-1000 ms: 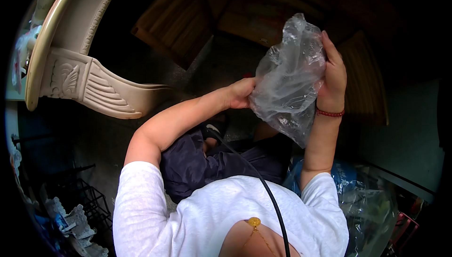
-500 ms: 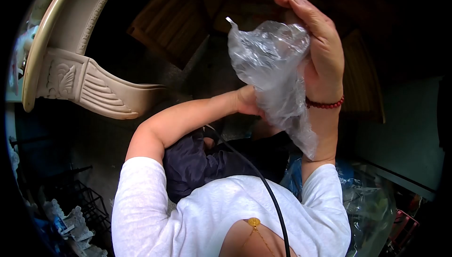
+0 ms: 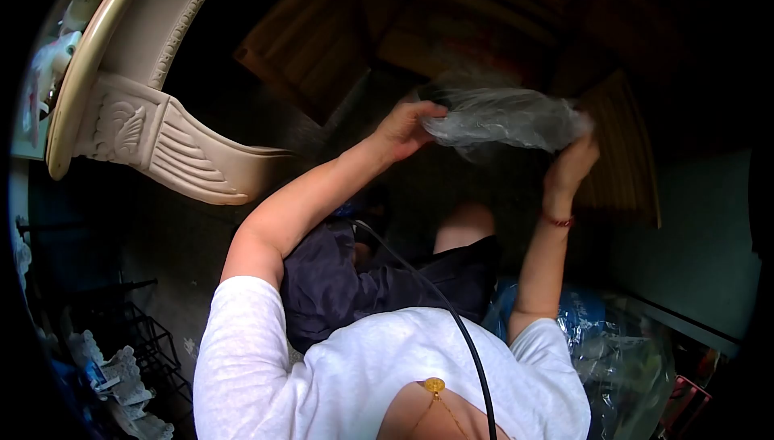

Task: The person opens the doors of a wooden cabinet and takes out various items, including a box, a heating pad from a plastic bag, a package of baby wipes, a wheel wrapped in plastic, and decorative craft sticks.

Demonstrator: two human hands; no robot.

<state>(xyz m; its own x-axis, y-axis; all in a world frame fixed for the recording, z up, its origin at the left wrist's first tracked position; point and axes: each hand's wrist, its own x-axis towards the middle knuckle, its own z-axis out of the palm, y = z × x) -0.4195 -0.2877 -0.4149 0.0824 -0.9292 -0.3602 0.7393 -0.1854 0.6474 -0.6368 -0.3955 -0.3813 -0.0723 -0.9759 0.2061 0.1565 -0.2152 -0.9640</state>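
Two hands stretch one plastic bag between them in the head view, out in front of the person, above the floor and beyond the knees. The film looks thin and creased, so a hard pull from both ends could well tear it, most likely where the fingers pinch. It also looks slippery; if one end slid free, the bag would probably swing down from the other hand. The black cable running down over the white shirt could snag an arm on a wide sweep, though it lies apart from the bag.

The left hand is mostly closed, thumb and fingers pinching the bag's near-left edge. The right hand, above a red bracelet, has its fingers curled in and grasps the opposite end; blur hides exactly how each finger sits. Neither hand touches the carved table leg at the left or the wooden chair in the dim background.
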